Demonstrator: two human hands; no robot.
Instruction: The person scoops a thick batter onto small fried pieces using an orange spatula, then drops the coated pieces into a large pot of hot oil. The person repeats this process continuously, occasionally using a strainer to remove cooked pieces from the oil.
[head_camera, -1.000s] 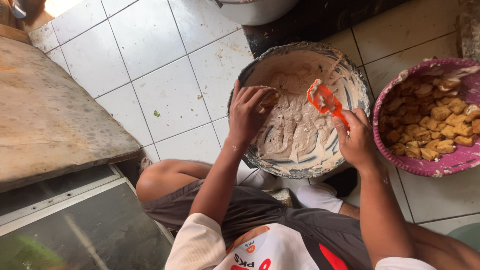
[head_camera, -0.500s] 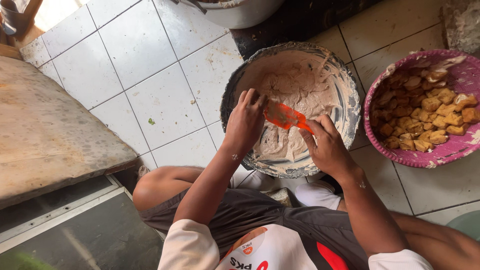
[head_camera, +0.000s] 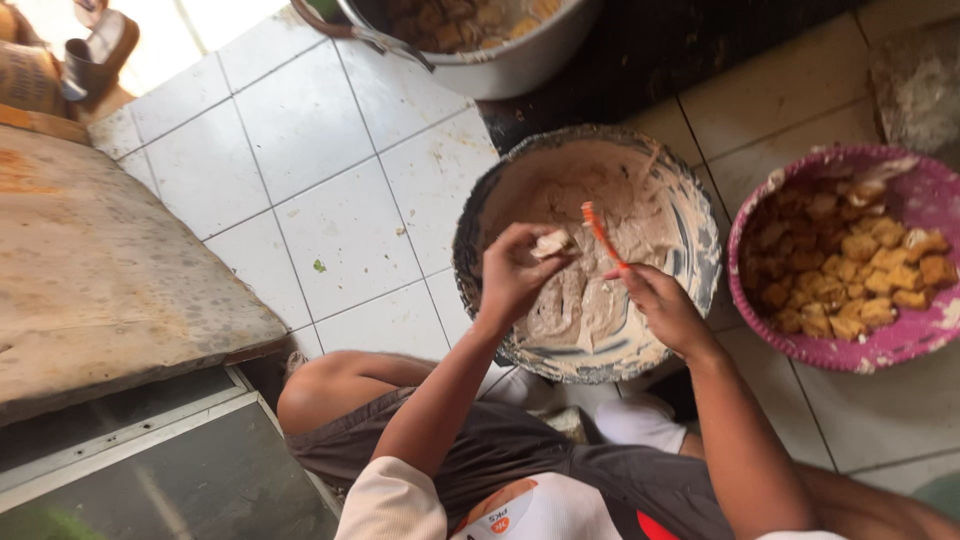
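A small tofu piece (head_camera: 551, 243), likely soft and crumbly, was pinched by the left hand (head_camera: 515, 275) above the batter bowl (head_camera: 700, 235); an orange spatula (head_camera: 602, 235) was gripped by the right hand (head_camera: 665, 310).

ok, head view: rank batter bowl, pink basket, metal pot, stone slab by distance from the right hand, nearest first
From the right hand, which holds an orange tool:
1. Batter bowl, directly under the hand.
2. Pink basket of fried pieces, on the image's right.
3. Metal pot, at the top edge.
4. Stone slab, far on the image's left.
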